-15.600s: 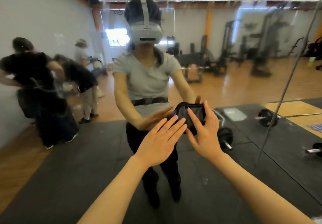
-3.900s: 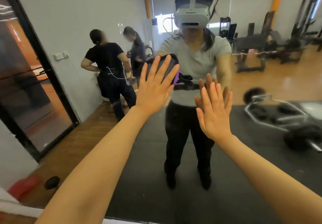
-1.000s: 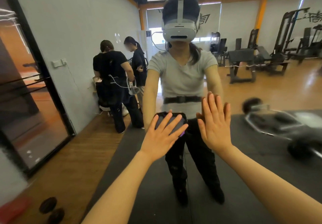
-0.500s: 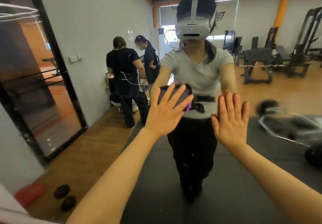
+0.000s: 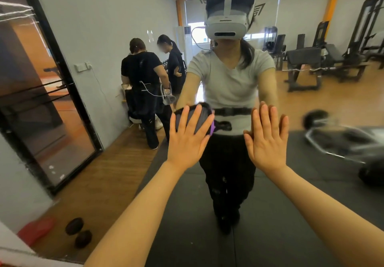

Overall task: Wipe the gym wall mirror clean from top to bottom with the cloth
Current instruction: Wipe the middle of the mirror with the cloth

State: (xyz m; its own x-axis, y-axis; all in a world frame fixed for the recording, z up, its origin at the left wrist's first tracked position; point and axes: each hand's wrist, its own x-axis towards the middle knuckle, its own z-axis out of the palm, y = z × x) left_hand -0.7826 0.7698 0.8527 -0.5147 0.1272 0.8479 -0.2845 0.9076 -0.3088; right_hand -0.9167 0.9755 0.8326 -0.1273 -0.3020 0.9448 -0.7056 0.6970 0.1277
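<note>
Wooden floor (image 5: 99, 185) fills the lower left of the frame; a black mat (image 5: 270, 214) covers the lower centre and right. Two dark round weights (image 5: 79, 232) (blurred) lie beside a red pad (image 5: 35, 232) at bottom left.

left hand (image 5: 188, 140) and cloth (image 5: 194, 119) lower on mirror (image 5: 104, 48), beside right hand (image 5: 267, 140)

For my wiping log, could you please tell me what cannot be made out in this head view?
- Cloth: mostly hidden under the flat left hand; its full shape is unclear.
- Mirror: top edge cut off by the frame; smears or streaks are not discernible.
- Right hand: palm faces the glass, so actual contact is unclear.
- Barbell reflection: motion-blurred.
</note>
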